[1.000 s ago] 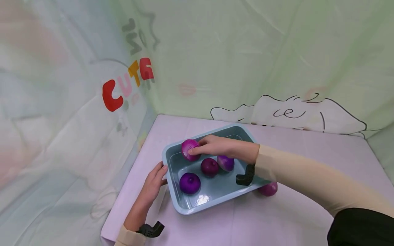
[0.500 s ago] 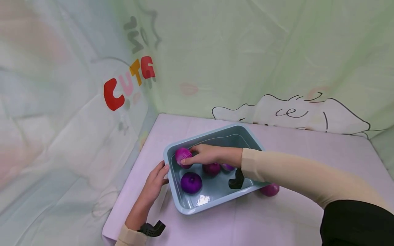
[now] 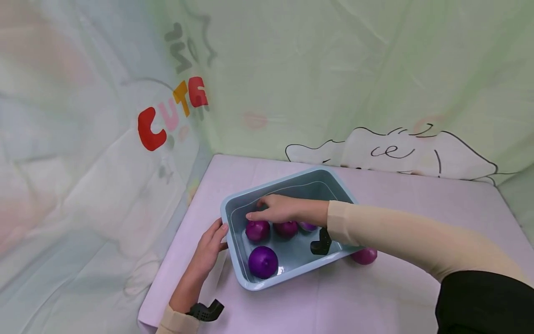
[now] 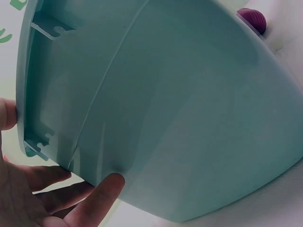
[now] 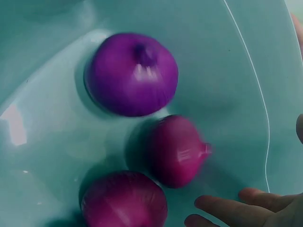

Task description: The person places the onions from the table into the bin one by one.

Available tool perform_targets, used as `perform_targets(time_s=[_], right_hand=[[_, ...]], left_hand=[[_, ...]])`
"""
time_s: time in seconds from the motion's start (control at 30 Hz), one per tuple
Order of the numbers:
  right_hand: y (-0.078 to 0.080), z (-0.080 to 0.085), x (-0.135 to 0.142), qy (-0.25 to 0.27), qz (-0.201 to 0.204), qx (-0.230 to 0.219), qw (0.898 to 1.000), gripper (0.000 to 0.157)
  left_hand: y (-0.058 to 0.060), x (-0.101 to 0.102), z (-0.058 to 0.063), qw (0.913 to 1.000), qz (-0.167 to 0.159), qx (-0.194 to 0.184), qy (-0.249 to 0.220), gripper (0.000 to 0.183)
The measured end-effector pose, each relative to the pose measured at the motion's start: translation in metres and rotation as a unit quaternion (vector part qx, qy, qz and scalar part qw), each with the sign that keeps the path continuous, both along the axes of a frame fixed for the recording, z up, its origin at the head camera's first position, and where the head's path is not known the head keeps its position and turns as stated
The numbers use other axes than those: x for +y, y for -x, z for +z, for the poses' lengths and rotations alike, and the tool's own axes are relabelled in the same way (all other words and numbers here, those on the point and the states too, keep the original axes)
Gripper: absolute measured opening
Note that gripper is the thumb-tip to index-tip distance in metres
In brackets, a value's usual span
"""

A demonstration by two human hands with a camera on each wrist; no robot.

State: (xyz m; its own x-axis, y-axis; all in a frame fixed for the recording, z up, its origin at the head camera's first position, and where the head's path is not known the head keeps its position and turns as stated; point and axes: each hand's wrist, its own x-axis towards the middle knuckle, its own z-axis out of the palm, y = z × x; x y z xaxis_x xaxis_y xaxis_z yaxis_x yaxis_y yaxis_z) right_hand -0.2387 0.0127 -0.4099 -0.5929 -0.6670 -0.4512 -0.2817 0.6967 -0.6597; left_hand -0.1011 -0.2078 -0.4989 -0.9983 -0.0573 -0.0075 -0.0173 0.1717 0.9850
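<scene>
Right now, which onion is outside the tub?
The onion on the table, by the near right end of the blue tub; the other four onions sit inside.

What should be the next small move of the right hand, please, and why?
I would probably lift the right hand out of the basin, toward the onion outside it: the fingers appear to hold nothing, and four onions already lie inside.
</scene>
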Motion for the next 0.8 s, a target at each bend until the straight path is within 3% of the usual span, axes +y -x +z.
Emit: perform_targets(time_s=[0.37, 0.6, 0.8], right_hand=[[0.001, 0.005, 0.006, 0.002, 0.007, 0.025, 1.0, 0.073], [0.005, 0.029, 0.014, 0.026, 0.008, 0.039, 0.999, 0.071], [0.011, 0.06, 0.042, 0.059, 0.019, 0.043, 0.997, 0.064]], left_hand=[[-0.002, 0.001, 0.001, 1.0, 0.004, 0.002, 0.004, 0.058], [-0.002, 0.0, 0.001, 1.0, 0.005, 0.005, 0.002, 0.058], [-0.002, 0.0, 0.0, 1.0, 0.002, 0.002, 0.002, 0.056]])
